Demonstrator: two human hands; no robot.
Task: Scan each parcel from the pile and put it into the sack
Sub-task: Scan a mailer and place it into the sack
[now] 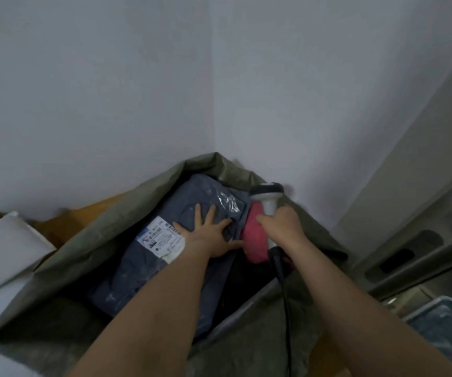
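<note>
You were at the point of settling a scanned parcel into the olive-green woven sack [105, 235], and the way to do that well, as far as I could judge, was to press it flat and low so that later parcels would have room, keeping your palm off the white shipping label [162, 236] so it stayed readable and uncreased. Your left hand [208, 235] lay spread with straight fingers on top of the grey-blue plastic mailer parcel [148, 268], pressing it down and gripping nothing; the thumb reached toward the parcel's right edge. Your right hand [282, 224] was curled firmly round the handle of the white and dark handheld barcode scanner [268, 197], its head pointing up and away from you and its black cable [284, 295] trailing down past your forearm; it would have been wise to keep that cable clear of the sack's mouth so it did not catch on the rim. The parcel sat inside the open sack, directly under your left hand and just left of your right, with a pink soft package [254, 240] wedged between the parcel's edge and your right hand. A white cardboard box with red printed characters [1, 268] stood just beside the sack on your left.
</note>
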